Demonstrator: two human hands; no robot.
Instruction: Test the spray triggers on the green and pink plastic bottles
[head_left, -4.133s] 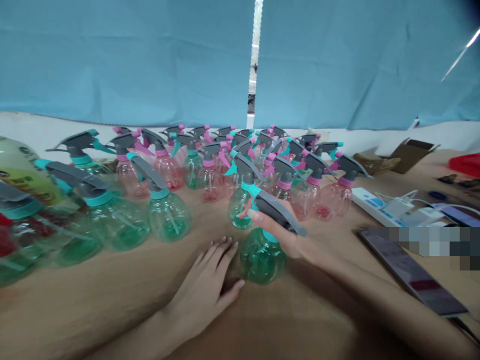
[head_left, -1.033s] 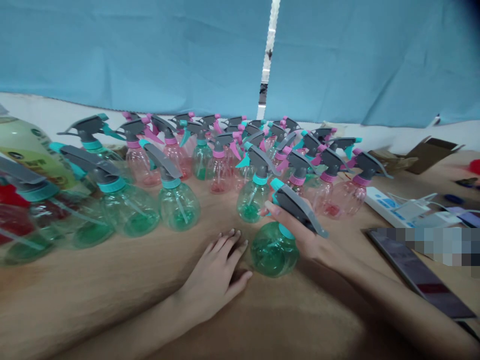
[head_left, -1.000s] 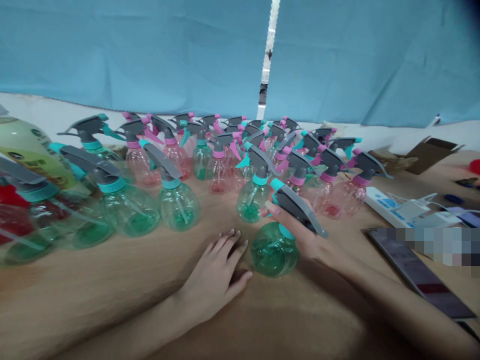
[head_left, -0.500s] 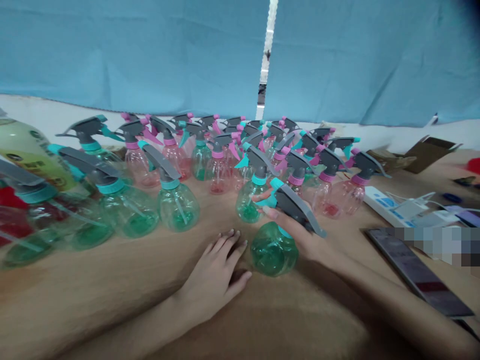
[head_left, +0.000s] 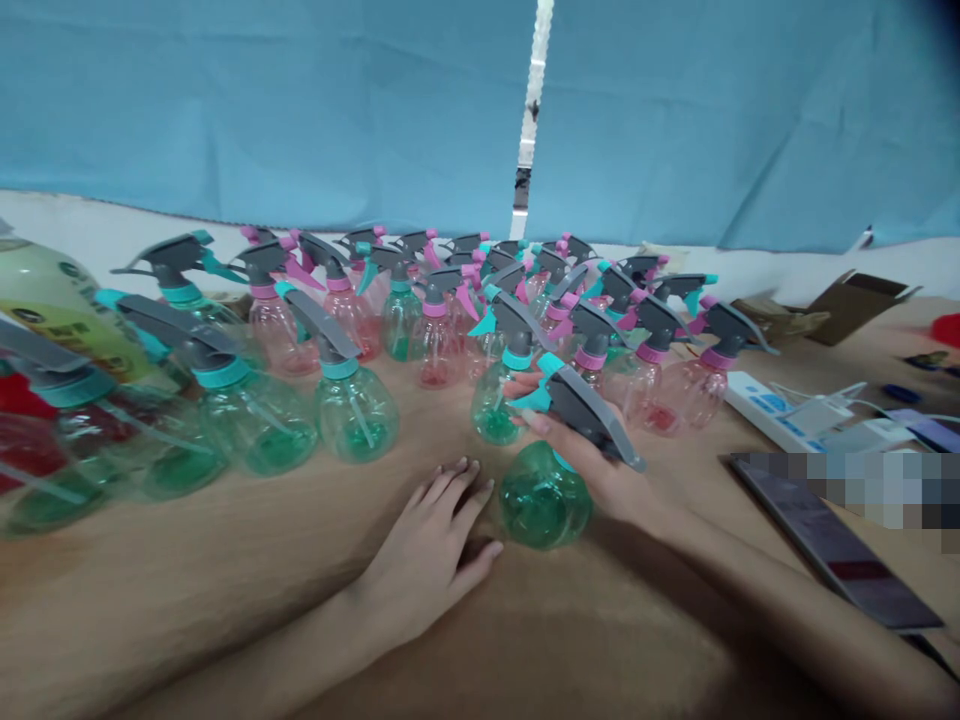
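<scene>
My right hand [head_left: 600, 475] is wrapped round the neck of a green spray bottle [head_left: 544, 500] with a grey head and turquoise trigger. The bottle is tilted, its base toward me and to the left; whether it touches the table is unclear. Green liquid shows inside it. My left hand [head_left: 431, 535] lies flat on the wooden table [head_left: 360, 560], fingers apart, just left of that bottle and holding nothing. Behind the hands stand another green spray bottle [head_left: 496, 405] and a pink spray bottle [head_left: 660, 390].
More green and pink spray bottles fill the back and left, including a green one [head_left: 356, 415]. A large labelled bottle [head_left: 60, 310] is far left. On the right are a phone-like dark slab [head_left: 832, 540], a white power strip [head_left: 780, 410] and a cardboard box [head_left: 855, 305].
My right hand and the spray bottle in it have shifted very slightly left. The left hand and the standing bottles look the same.
</scene>
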